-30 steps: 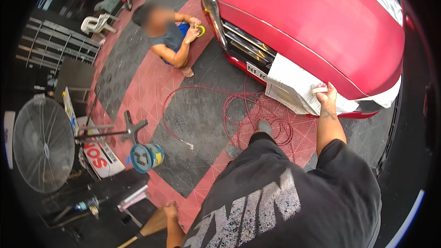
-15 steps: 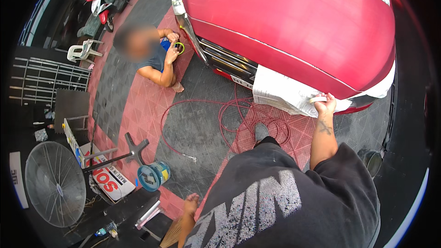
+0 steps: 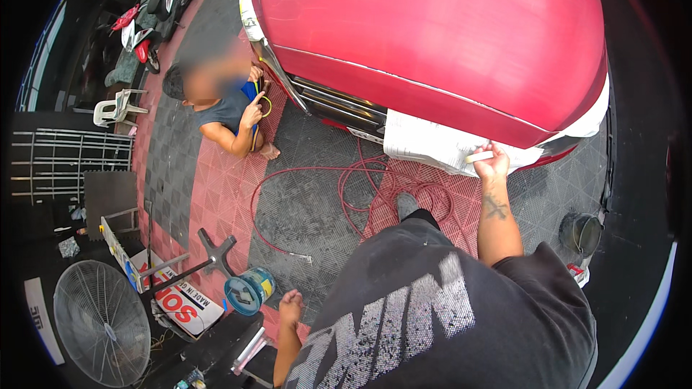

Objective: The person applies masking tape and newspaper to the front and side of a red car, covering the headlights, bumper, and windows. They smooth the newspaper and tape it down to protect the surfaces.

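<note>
The right hand (image 3: 493, 166) pinches a whitish roll of tape (image 3: 476, 157) between thumb and fingers; the roll sticks out at the left side of this hand. Behind them is a white printed paper (image 3: 422, 142), which hangs over the front of the red car (image 3: 432, 43), below the edge of the hood. Whether the fingers also touch the paper, I cannot tell.

The left hand (image 3: 290, 309) is low at the person's side, near the blue bucket (image 3: 245, 292). Its fingers are loosely bent; I cannot tell if they are pressed together. Farther out, a red hose (image 3: 360, 171) lies coiled on the floor, and a co-worker (image 3: 220, 119) crouches near the car with a yellow-green ring.

One second earlier, the left hand was beside a broom; now it is raised closer to the bucket. The right hand has kept the roll before the paper.
</note>
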`<state>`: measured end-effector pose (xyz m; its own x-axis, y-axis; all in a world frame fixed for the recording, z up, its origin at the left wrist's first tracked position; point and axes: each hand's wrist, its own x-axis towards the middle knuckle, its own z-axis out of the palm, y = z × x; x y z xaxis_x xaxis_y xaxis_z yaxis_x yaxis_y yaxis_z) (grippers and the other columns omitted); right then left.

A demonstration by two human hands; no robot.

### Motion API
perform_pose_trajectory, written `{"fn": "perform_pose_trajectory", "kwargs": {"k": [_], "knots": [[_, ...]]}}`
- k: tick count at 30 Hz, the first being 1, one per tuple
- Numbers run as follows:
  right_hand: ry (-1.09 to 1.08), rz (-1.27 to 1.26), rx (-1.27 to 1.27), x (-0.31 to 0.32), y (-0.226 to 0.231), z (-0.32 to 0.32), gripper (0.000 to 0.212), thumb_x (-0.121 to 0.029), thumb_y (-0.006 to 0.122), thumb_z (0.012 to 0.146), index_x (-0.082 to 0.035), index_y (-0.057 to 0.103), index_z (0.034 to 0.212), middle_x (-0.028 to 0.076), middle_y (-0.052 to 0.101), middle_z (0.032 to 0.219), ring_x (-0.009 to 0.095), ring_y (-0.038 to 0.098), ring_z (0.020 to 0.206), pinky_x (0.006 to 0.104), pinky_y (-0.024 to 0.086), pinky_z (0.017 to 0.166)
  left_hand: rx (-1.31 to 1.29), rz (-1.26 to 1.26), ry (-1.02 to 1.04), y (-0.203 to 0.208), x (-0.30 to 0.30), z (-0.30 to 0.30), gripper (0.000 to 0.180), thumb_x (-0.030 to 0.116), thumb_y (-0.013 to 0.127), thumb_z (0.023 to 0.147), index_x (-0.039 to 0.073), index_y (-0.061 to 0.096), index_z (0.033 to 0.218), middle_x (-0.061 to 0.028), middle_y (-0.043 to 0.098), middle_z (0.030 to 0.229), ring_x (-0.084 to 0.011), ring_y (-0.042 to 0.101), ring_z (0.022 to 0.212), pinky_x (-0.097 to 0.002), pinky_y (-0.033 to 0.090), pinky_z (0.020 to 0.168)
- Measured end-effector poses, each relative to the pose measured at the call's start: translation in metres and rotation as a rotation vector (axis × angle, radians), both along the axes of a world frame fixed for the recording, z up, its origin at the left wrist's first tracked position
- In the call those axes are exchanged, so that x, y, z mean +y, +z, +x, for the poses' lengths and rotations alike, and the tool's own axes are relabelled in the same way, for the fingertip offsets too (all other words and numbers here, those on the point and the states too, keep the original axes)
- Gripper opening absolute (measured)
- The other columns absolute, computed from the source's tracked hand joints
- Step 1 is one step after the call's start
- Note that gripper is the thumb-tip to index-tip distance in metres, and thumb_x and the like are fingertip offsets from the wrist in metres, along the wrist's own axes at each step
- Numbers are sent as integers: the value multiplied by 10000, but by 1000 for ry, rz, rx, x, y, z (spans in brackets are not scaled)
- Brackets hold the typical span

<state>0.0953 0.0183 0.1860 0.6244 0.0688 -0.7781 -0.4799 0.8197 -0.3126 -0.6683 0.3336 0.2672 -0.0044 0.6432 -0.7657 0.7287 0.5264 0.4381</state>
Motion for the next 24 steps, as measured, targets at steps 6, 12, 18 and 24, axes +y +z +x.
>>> {"fn": "perform_pose_trajectory", "kwargs": {"k": [6,12,18,24], "knots": [[61,38,-19,16,0,-8,142,-184,564,1120,-80,660,1135,14,597,933,192,599,875,378,530,831,32,84,-40,18,22,49,382,163,757,1049,12,715,1398,-33,760,1024,-128,674,844,-303,563,795],[3,31,-39,-22,-1,10,162,-180,546,1128,-57,648,1152,18,617,974,193,603,900,378,539,838,-48,13,-108,8,17,15,375,136,746,1050,-17,706,1389,-52,781,1069,-127,678,840,-294,565,790],[92,-26,-21,-9,1,2,146,-183,547,1126,-93,660,1148,-1,626,947,190,625,889,374,539,837,50,-35,50,11,-2,11,351,104,724,1047,-22,699,1374,-56,782,1072,-132,678,820,-288,571,754],[158,33,-55,-2,-5,-1,141,-208,573,1135,-106,669,1116,-15,636,919,189,636,880,380,533,835,16,-42,-2,6,-8,20,340,84,707,1044,-22,699,1367,-55,778,1114,-135,708,871,-288,586,786]]}}
